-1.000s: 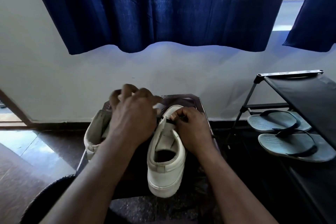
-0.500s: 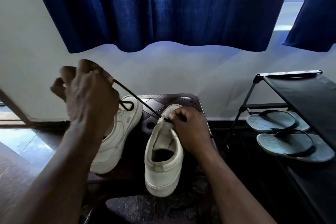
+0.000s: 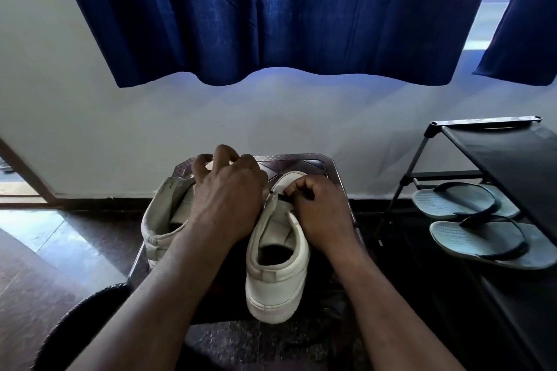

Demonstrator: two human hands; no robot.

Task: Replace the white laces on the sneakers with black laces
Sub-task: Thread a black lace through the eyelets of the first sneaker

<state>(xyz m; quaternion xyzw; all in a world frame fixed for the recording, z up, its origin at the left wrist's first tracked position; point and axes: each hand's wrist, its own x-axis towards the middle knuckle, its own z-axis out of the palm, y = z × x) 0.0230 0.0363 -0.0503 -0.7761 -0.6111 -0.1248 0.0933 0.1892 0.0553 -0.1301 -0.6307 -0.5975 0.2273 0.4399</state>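
R hand (image 3: 325,211) pinching blk lace (image 3: 281,196), L hand (image 3: 229,196) over 2nd sneaker (image 3: 162,220), grip unclear

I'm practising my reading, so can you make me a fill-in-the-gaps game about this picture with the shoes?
1. The right hand pinches a ____ lace on the right sneaker.
2. The curtain hanging above is dark ____.
3. On the rack lie ____ sandals.

Missing words: black, blue, two.
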